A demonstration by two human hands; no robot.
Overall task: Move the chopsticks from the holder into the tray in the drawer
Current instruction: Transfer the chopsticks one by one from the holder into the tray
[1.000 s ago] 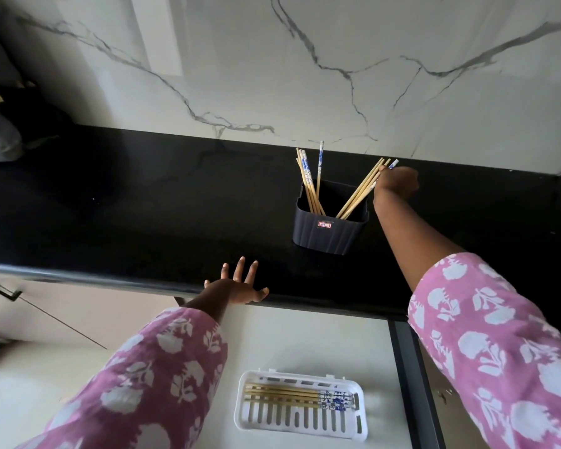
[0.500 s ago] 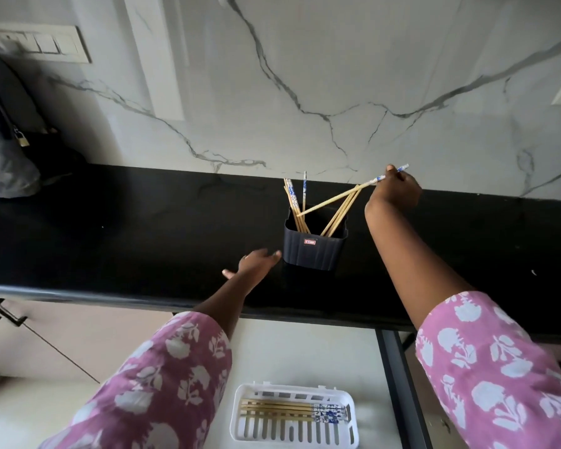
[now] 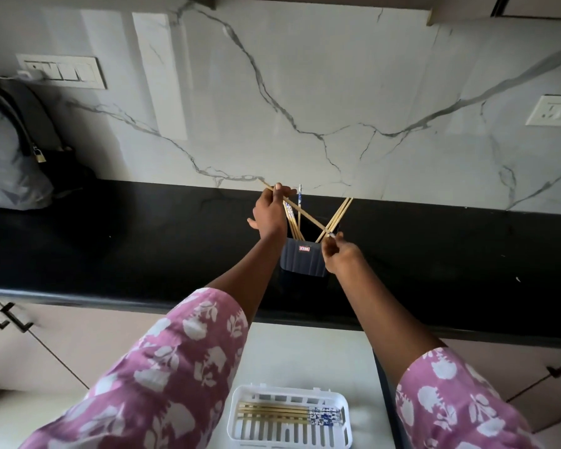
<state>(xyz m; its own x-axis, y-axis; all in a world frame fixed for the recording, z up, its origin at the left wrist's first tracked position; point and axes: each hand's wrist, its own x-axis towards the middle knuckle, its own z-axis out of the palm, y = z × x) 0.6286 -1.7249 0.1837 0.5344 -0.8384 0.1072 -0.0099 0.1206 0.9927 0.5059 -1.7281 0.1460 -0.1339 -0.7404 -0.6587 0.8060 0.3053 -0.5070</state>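
Head view. Both hands meet over the dark ribbed holder [image 3: 303, 258], which stands upright on the black table [image 3: 110, 241] close to the marble wall [image 3: 305, 92]. The left hand [image 3: 270, 212] has its fingers curled round the upper part of a single chopstick [image 3: 307, 217]. That stick slants from above the holder's left side down to the right. The right hand [image 3: 338, 254] pinches its lower, pale-tipped end between thumb and fingertips, just above the holder's right rim. The chopstick is thus held at both ends, crossing over the holder's mouth.

The other chopsticks [image 3: 338, 215] stand in the holder in two leaning groups, one to the left behind the left hand and one fanning to the right.

Below the table edge lies the open drawer [image 3: 305, 351]. In it sits the white slotted tray [image 3: 240, 426], with several chopsticks [image 3: 272, 411] laid flat across it, their blue-patterned ends to the right.

Pink floral sleeves [image 3: 175, 367] cover both upper arms. A grey bag [image 3: 3, 157] rests at the table's far left, below a switch panel [image 3: 62, 71]. A socket [image 3: 551, 110] is mounted on the wall at right.
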